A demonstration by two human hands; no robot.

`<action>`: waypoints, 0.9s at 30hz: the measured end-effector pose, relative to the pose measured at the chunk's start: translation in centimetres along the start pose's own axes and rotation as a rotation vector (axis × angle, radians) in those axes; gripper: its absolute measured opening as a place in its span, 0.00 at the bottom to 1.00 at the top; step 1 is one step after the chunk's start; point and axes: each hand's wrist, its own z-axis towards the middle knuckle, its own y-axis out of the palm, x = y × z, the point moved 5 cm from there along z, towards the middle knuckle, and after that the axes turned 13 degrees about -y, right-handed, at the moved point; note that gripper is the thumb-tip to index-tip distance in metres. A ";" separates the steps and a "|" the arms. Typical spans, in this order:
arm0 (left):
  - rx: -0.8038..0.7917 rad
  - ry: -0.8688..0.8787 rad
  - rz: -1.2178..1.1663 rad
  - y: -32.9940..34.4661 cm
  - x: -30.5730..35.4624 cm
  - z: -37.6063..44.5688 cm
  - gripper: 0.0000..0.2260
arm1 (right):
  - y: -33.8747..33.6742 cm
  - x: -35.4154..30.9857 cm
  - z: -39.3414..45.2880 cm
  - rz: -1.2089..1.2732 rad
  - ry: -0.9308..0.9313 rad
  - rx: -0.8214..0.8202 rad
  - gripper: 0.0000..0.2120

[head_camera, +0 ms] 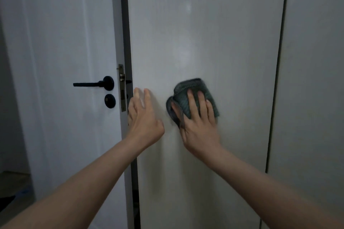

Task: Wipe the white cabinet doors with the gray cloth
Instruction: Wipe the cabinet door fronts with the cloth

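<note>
A tall white cabinet door (204, 33) fills the middle of the view. A folded gray cloth (193, 91) lies flat against it at mid height. My right hand (199, 122) presses on the cloth with fingers spread over it, thumb tucked under its left edge. My left hand (144, 117) rests at the door's left edge, fingers apart, holding nothing. A second white cabinet door (312, 80) stands to the right, past a thin dark gap.
To the left stands an open white room door (61, 42) with a black lever handle (95, 84), a black lock rosette (109, 100) and a metal latch plate (122, 87) on its edge. A dark floor strip shows at the bottom left.
</note>
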 end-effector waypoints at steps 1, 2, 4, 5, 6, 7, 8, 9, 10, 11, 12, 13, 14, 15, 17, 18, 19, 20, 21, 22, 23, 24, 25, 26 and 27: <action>0.026 0.036 -0.011 -0.8 0.6 0.6 0.41 | -0.6 0.1 2.1 0.013 -0.010 0.000 0.32; 0.061 0.075 -0.014 -1.5 1.3 1.0 0.40 | -1.0 0.1 4.0 0.023 -0.033 -0.001 0.33; 0.134 0.133 -0.021 -2.8 2.4 1.9 0.39 | -1.7 0.0 6.9 0.027 -0.102 -0.002 0.33; 0.153 0.136 -0.029 -3.6 3.0 2.4 0.40 | -2.1 0.2 8.3 0.025 -0.135 -0.001 0.32; 0.165 0.134 -0.038 -4.3 3.6 2.9 0.40 | -2.6 0.5 9.6 0.021 -0.161 0.004 0.32; 0.172 0.135 -0.048 -5.0 4.2 3.4 0.41 | -3.1 0.9 11.0 0.013 -0.182 0.008 0.32; 0.180 0.147 -0.055 -5.5 4.7 3.5 0.41 | -3.4 1.1 11.7 0.003 -0.193 0.015 0.32; 0.187 0.157 -0.068 -6.5 5.5 4.3 0.40 | -3.9 1.6 13.2 0.003 -0.198 0.017 0.32; 0.197 0.162 -0.079 -7.3 6.2 4.9 0.40 | -4.5 2.0 14.4 0.009 -0.199 0.022 0.31; 0.207 0.164 -0.079 -8.4 6.9 5.9 0.40 | -5.1 2.4 15.9 0.008 -0.200 0.035 0.31; 0.214 0.161 -0.075 -9.4 7.4 6.6 0.39 | -5.7 2.6 17.0 0.011 -0.205 0.044 0.31; 0.219 0.159 -0.066 -10.5 8.0 7.6 0.40 | -6.1 3.0 18.1 0.006 -0.214 0.049 0.31; 0.226 0.156 -0.060 -11.5 8.5 8.5 0.40 | -6.6 3.4 19.0 -0.001 -0.218 0.055 0.31; 0.231 0.155 -0.054 -12.6 9.1 9.4 0.40 | -7.2 3.9 19.8 -0.005 -0.213 0.064 0.31; 0.212 0.151 -0.035 -14.6 10.7 11.0 0.37 | -8.3 5.4 21.0 0.015 -0.190 0.071 0.29; 0.191 0.149 -0.028 -15.4 11.5 11.6 0.36 | -9.0 6.4 21.1 0.016 -0.170 0.078 0.29; 0.180 0.147 -0.027 -16.0 12.1 11.7 0.35 | -9.6 7.3 20.8 -0.010 -0.156 0.090 0.28; 0.153 0.130 -0.032 -16.9 12.7 12.2 0.37 | -10.2 8.5 20.9 -0.015 -0.127 0.067 0.28; 0.112 0.116 -0.024 -17.4 13.4 12.4 0.38 | -10.8 9.7 20.8 -0.016 -0.091 0.025 0.28; 0.081 0.128 -0.001 -17.7 14.3 12.4 0.39 | -11.6 10.9 20.4 -0.017 -0.062 -0.009 0.28; 0.058 0.149 0.025 -18.0 15.2 12.3 0.39 | -12.3 12.2 19.7 -0.011 -0.030 -0.032 0.28; 0.036 0.162 0.047 -18.2 16.0 12.2 0.39 | -12.8 13.3 19.0 -0.009 0.001 -0.045 0.29; 0.013 0.171 0.055 -18.5 16.9 12.4 0.39 | -13.3 14.6 18.2 -0.013 0.035 -0.060 0.29; -0.010 0.179 0.056 -18.6 17.4 12.4 0.39 | -13.6 15.6 17.3 -0.023 0.075 -0.078 0.30; -0.038 0.187 0.061 -18.7 17.9 12.6 0.38 | -14.0 16.5 16.5 -0.026 0.128 -0.094 0.31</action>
